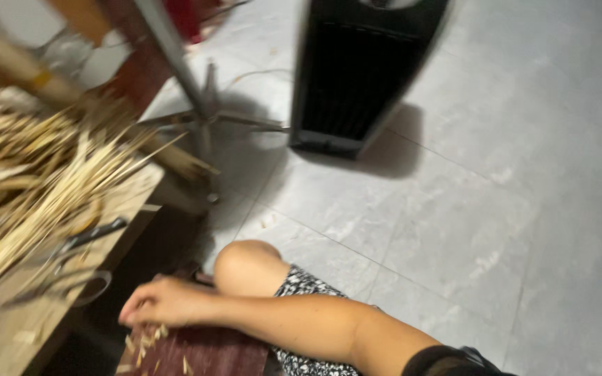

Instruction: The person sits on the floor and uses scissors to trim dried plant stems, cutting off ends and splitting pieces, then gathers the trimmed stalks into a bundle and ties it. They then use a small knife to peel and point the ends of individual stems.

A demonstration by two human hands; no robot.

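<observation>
Reaching across the near edge of the view, one bare arm ends in a hand [165, 301] whose fingers curl down onto a small heap of pale wood chips [149, 342] on a dark reddish board [210, 354]; blur hides whether the grip is closed on any chips, and which hand it is cannot be told for sure. Just behind the arm a bent knee [245, 264] rises above black-and-white patterned cloth [304, 285]. Grey tiled floor [468, 230] fills the right and far side. On it, at the far middle, stands a tall black slatted fan or heater [357, 76], with a metal stand [203, 104] on splayed feet to its left. At the left, a wooden desk [8, 334] carries a big pile of pale split strips [29, 181], and nearer, dark-handled scissors [71, 264] lie on the desk, well apart from the hand. No second hand shows.
</observation>
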